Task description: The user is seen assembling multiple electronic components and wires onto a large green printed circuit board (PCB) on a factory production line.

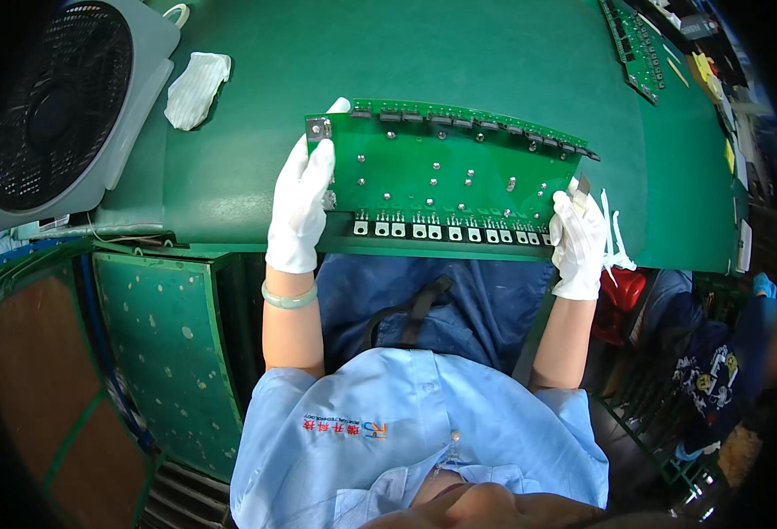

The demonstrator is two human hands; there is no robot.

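Note:
A long green circuit board point(406, 181) is held up above the near edge of the table between my two hands. Solder points dot its face, black parts line its far edge, and a row of metal-tabbed components point(425, 231) runs along the near edge. My left hand point(298, 207), in a white glove, grips the board's left end, thumb on the face beside a metal corner piece point(319, 129). At the right end my gloved right hand point(580, 238) closes around the edge; a small metal piece shows by its fingers. Thin white strips point(616, 234) lie beside that hand.
The green tabletop point(494, 62) stretches ahead. A grey fan point(128, 97) stands at the far left, with a white cloth or glove point(198, 90) near it. Another circuit board point(633, 48) lies at the far right. Below the table, a green metal cabinet point(164, 353) is at left.

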